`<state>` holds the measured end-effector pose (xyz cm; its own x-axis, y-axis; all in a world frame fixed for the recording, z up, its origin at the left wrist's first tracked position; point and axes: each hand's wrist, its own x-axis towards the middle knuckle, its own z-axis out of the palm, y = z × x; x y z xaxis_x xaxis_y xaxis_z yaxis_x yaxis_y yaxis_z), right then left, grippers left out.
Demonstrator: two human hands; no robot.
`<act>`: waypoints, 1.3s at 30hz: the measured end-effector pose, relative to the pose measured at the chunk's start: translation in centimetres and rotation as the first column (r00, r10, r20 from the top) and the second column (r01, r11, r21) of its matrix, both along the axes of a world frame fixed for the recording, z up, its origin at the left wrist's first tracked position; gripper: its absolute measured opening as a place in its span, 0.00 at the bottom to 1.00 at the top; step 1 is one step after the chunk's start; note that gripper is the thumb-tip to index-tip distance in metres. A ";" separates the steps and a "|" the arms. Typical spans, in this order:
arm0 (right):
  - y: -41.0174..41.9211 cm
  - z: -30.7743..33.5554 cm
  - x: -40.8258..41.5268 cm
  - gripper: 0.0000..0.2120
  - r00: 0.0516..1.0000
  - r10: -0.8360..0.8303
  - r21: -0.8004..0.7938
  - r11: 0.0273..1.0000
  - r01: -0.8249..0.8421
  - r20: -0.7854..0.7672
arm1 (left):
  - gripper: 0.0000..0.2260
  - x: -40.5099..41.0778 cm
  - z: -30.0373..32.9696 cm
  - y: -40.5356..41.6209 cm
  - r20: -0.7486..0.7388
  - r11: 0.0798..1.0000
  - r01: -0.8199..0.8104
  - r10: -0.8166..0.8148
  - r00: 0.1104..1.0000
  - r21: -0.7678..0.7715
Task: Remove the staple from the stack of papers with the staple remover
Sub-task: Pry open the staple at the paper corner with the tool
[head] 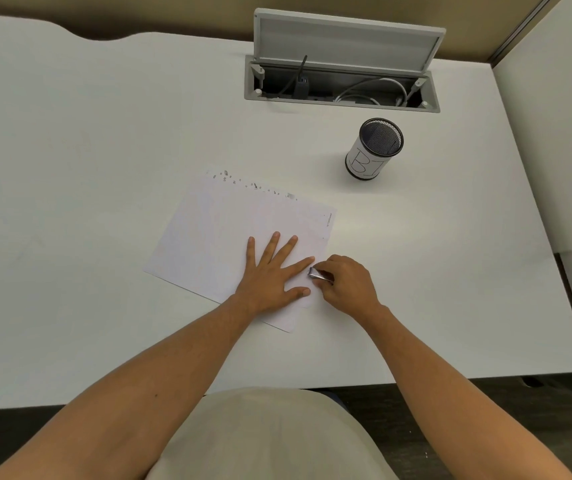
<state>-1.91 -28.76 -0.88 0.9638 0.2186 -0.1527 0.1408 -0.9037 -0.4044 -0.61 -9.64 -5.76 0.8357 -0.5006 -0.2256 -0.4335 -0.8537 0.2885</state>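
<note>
A stack of white papers (215, 237) lies skewed on the white desk (104, 150). My left hand (272, 271) rests flat on the stack's near right part, fingers spread. My right hand (345, 282) is closed around a small metal staple remover (319, 274), whose tip touches the paper's right edge just beside my left index fingertip. The staple itself is too small to make out.
A black mesh pen cup (374, 148) with a white label stands beyond the papers to the right. Behind it, an open cable hatch (341, 81) in the desk holds cables and a plug. A white partition (554, 133) borders the right side.
</note>
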 end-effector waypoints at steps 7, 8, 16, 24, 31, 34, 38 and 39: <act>-0.7 0.3 1.3 0.07 0.966 -0.126 0.142 0.977 0.161 -0.225 | 0.34 0.0 0.0 0.0 -0.008 1.000 0.003 -0.003 1.000 0.001; -0.8 0.2 1.5 0.07 0.954 -0.157 0.165 0.965 0.203 -0.257 | 0.34 0.0 0.1 0.0 -0.011 1.000 0.002 -0.001 1.000 0.003; -0.6 1.0 3.3 0.08 0.866 -0.198 0.152 0.943 0.296 -0.459 | 0.39 0.0 0.4 0.0 -0.019 1.000 0.003 -0.003 1.000 0.013; -1.3 1.3 3.7 0.12 0.794 -0.272 0.190 0.881 0.432 -0.543 | 0.37 0.1 0.5 -0.2 -0.036 0.999 0.010 -0.009 0.999 0.036; -0.8 0.8 1.0 0.06 0.929 -0.175 0.149 0.961 0.233 -0.326 | 0.37 0.1 0.3 -0.1 -0.024 0.999 0.008 -0.007 1.000 0.033; -0.5 0.4 -0.1 0.07 0.975 -0.110 0.060 0.991 0.123 -0.191 | 0.36 0.1 0.2 0.0 -0.021 0.999 0.011 -0.011 1.000 0.032; -0.1 0.0 -0.8 0.06 0.995 -0.078 -0.005 0.997 0.078 -0.060 | 0.36 0.1 0.1 0.0 -0.014 0.999 0.008 -0.007 1.000 0.037; 0.0 0.0 -0.8 0.06 0.996 -0.073 -0.018 0.997 0.072 -0.053 | 0.36 0.2 0.1 0.0 -0.020 0.999 0.007 -0.006 1.000 0.037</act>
<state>-2.66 -28.78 -0.87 0.9673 0.1455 -0.2080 0.0531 -0.9172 -0.3948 -0.44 -9.66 -5.66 0.8279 -0.4967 -0.2606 -0.4334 -0.8614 0.2651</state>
